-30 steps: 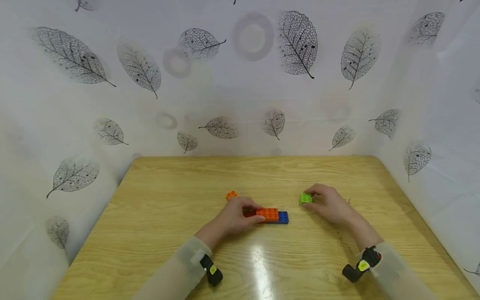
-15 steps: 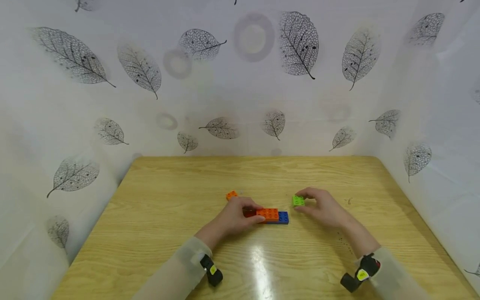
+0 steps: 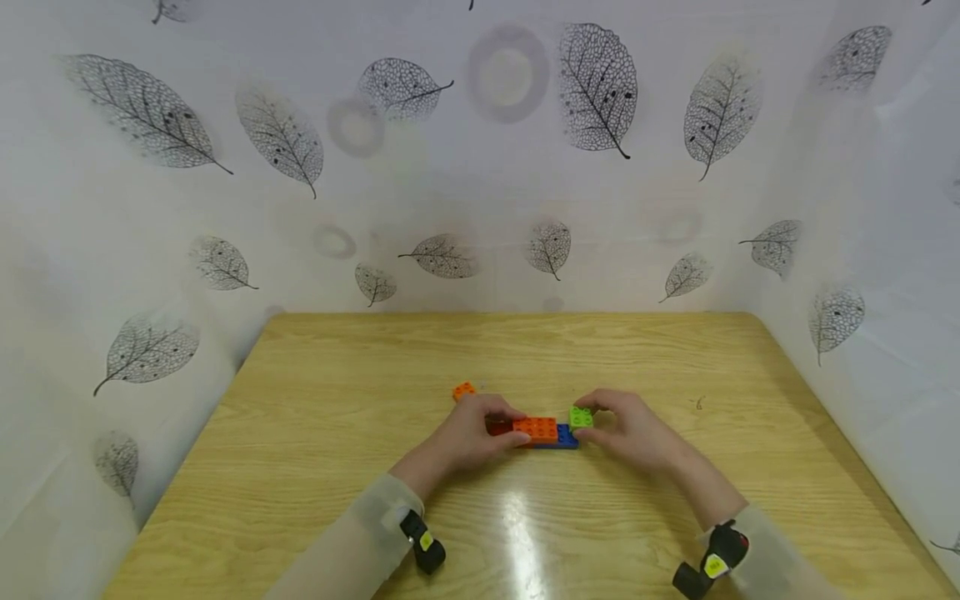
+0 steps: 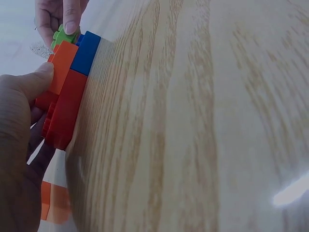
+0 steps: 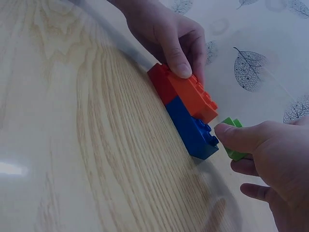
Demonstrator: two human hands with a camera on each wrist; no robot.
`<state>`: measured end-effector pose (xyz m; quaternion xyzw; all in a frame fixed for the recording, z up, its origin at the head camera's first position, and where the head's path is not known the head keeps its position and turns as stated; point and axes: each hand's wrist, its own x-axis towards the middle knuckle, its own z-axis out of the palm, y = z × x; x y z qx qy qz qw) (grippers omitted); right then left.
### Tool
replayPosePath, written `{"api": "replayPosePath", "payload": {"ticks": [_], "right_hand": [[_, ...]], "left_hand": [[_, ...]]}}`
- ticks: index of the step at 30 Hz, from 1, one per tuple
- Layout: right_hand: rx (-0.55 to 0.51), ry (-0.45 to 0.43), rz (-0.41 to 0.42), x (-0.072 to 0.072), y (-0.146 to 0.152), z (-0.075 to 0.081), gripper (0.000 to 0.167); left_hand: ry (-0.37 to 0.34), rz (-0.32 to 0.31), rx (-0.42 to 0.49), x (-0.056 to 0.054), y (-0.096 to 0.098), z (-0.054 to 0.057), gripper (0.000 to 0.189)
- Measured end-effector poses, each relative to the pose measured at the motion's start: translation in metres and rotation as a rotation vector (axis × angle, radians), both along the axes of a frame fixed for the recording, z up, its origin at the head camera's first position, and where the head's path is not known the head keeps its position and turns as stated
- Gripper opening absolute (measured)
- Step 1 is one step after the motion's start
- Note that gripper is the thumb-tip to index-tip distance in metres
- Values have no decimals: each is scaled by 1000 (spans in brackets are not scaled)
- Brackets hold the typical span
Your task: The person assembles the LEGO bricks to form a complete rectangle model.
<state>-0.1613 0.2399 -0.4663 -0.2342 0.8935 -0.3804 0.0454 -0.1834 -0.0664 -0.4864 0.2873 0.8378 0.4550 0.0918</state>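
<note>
An orange toy brick (image 3: 538, 429) sits on top of a red brick (image 4: 70, 108) and a blue brick (image 5: 190, 130), bridging the two end to end on the tabletop. My left hand (image 3: 474, 432) grips this stack at its left end, thumb on the near side of the orange brick and fingers behind. A small green brick (image 3: 581, 418) is pinched between the thumb and fingers of my right hand (image 3: 628, 429). It is close beside the blue brick's bare studs, at the stack's right end. In the right wrist view my thumb hides part of the green brick.
Another orange brick (image 3: 464, 389) lies on the wooden table (image 3: 360, 358) behind my left hand, partly hidden by it. A white cloth with leaf prints (image 3: 480, 167) hangs along the back and both sides of the table.
My right hand has carried the green brick leftward and nearer to me, from apart on the right to the blue end of the stack. The left hand has stayed in place.
</note>
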Motion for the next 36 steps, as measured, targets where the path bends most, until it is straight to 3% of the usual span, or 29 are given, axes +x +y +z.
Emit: {"api": "replayPosePath", "payload": {"ticks": [23, 28, 36], "right_hand": [[-19, -1, 64, 4, -17, -2, 36], [-13, -1, 59, 6, -18, -2, 36], [-25, -9, 34, 5, -18, -4, 36]], "left_hand": [[16, -9, 27, 0, -1, -2, 31], [-4, -3, 31, 2, -1, -1, 30], [20, 2, 23, 1, -1, -3, 31]]}}
